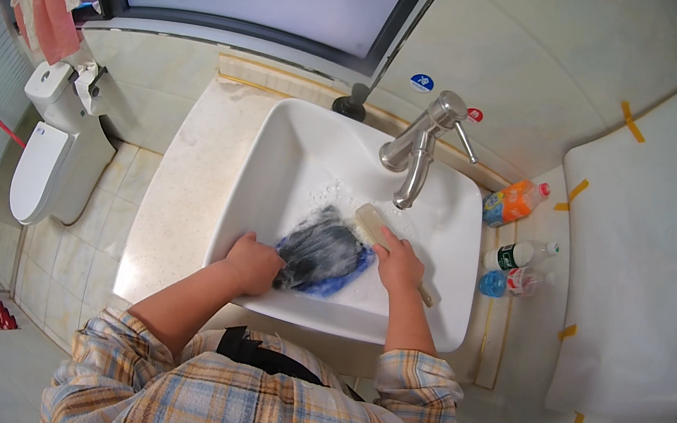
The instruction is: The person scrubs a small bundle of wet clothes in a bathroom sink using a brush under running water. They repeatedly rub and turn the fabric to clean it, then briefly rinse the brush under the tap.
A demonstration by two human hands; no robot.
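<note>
Inside the white washbasin (pixel 459 230) lies a dark grey fabric item (pixel 322 250), wet and streaked with white suds, with a blue part showing along its lower right edge. Its exact kind cannot be told. My left hand (pixel 253 266) grips its lower left corner, near the front rim. In my right hand (pixel 399 265) is a beige long-handled scrubbing brush (pixel 370 222), held by the handle with its head at the fabric's upper right side. The bristles are hidden beneath the head. Foam and bubbles sit on the basin floor behind the fabric.
A metal faucet (pixel 418 151) overhangs the basin's back right. Behind the rim stands a black pump dispenser (pixel 350 104). Several bottles, including an orange-labelled one (pixel 514 203), line the right side. A stone countertop (pixel 198 176) extends left; a toilet (pixel 42 171) stands beyond it.
</note>
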